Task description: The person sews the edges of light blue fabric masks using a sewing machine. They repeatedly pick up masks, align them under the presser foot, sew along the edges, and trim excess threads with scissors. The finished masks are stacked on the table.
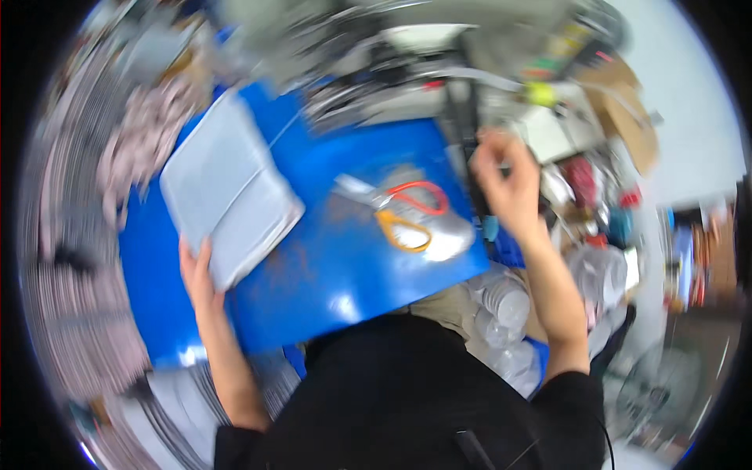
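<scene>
My left hand (201,276) grips the near edge of a light grey, flat rectangular piece (235,188), which looks like folded cloth with a seam line across it. The piece is tilted over the left part of a blue tabletop (337,290). Past the table's right edge, my right hand (511,180) is raised with its fingertips pinched together; whether anything small is between them is too blurred to tell. Scissors (392,211) with one red and one orange handle lie on the table between my hands, apart from both.
Stacks of grey and pinkish fabric (86,313) crowd the left side. A blurred machine (392,86) stands at the table's far edge. Clear plastic containers (505,305) sit beside the table's right corner. Assorted small items, a yellow-green one (540,94) among them, fill the right back.
</scene>
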Available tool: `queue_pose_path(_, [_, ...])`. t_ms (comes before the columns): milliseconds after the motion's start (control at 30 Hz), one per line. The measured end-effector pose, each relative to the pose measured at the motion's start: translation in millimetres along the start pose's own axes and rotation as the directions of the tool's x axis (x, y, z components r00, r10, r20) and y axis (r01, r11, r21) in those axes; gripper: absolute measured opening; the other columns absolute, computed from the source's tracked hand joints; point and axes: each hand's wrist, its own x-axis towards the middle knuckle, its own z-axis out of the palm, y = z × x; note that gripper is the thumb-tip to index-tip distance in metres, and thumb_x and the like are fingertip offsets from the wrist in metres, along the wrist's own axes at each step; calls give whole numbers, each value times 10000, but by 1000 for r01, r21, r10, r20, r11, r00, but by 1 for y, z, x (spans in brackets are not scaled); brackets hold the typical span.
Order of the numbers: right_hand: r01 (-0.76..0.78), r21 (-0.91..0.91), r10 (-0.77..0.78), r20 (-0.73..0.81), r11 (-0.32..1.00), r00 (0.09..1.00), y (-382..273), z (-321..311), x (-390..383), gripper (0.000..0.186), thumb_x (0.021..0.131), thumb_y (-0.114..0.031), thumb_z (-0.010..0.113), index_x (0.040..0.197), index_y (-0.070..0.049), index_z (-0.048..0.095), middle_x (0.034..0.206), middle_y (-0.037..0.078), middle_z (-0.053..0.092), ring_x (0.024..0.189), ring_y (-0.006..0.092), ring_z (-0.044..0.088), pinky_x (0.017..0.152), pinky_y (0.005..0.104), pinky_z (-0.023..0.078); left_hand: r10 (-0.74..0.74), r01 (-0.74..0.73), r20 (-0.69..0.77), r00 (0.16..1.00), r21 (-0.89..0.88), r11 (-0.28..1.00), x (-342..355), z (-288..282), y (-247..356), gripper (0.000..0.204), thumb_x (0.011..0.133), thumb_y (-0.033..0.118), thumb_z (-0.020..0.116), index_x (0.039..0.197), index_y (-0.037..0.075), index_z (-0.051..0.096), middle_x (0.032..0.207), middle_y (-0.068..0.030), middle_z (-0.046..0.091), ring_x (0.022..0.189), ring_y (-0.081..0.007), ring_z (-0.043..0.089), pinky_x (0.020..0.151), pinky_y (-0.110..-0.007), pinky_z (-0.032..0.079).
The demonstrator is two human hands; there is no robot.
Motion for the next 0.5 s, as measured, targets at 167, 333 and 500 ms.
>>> queue_pose_path(167, [133, -182, -2, 582, 974, 813, -45, 61, -35, 716, 773, -158, 875, 1402, -7, 567, 1082, 181, 651, 977, 394, 671, 867, 421, 553, 13, -6, 35, 999, -197, 980, -4, 3, 4, 643, 983, 68, 706, 1560, 14, 428, 1409, -150, 621, 1226, -228, 646, 1019, -352, 541])
queue_pose_path(333, [-370, -143, 316, 829, 918, 461, -39, 64, -11, 734, 792, -124, 857, 1429, 45, 534, 862, 111, 675, 796, 220, 687, 758, 354, 555, -10, 15, 21, 1000, -268, 963, -15, 10, 3, 632, 980, 73, 719, 1544, 11, 442, 1367, -147, 652, 1176, -216, 676, 987, -348, 571])
queue_pose_path(500, [-348, 66, 185, 746, 935, 640, -56, 101, -10, 748, 786, -331, 920, 1403, -85, 576, 835, 51, 628, 750, 135, 599, 691, 309, 498, -36, 39, 17, 999, -249, 968, -13, 14, -2, 637, 974, 77, 730, 1543, 18, 450, 1363, -147, 652, 1175, -214, 677, 987, -355, 576])
